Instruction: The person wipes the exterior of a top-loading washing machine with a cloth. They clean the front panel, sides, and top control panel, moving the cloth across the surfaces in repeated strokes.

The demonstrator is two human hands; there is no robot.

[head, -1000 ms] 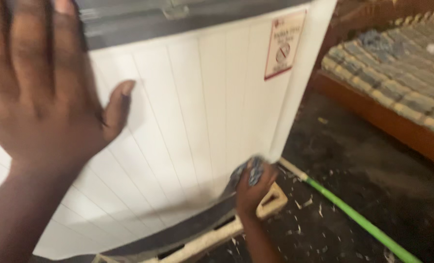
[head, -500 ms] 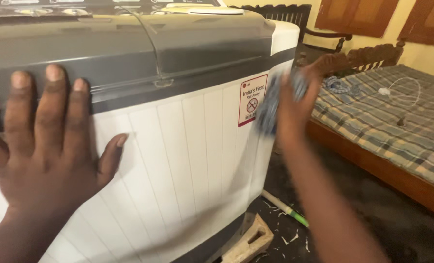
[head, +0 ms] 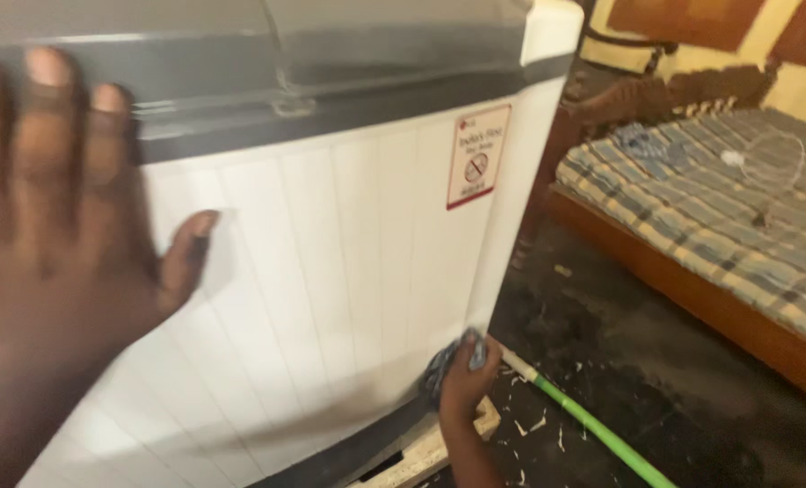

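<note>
The room was a dim bedroom with yellowish walls, a dark gritty floor [head: 692, 398] scattered with pale chips, and a wooden-framed bed [head: 719, 226] with a blue and tan checked cover off to the right. A white cable [head: 769, 158] lay curled on the cover, plus a crumpled bluish cloth bit near the headboard.

Front and centre was a white top-loading washing machine [head: 348, 271] with ribbed front panels, a grey lid band across the top and a small red-edged sticker [head: 477, 155] near its right corner. It seemed to sit on a pale wooden base [head: 439, 447] at the bottom.

The left hand [head: 59, 235] was spread wide open, fingers splayed, palm flat against the machine's front on the left side, holding nothing. It was pretty blurry.

The right hand [head: 466, 380] was down low at the machine's bottom right corner, closed around a bunched blue-grey rag [head: 446, 361] that was pressed against the white panel there.

A green stick [head: 593, 429] with a white end lay on the floor just beside that hand, angling away to the lower right.
</note>
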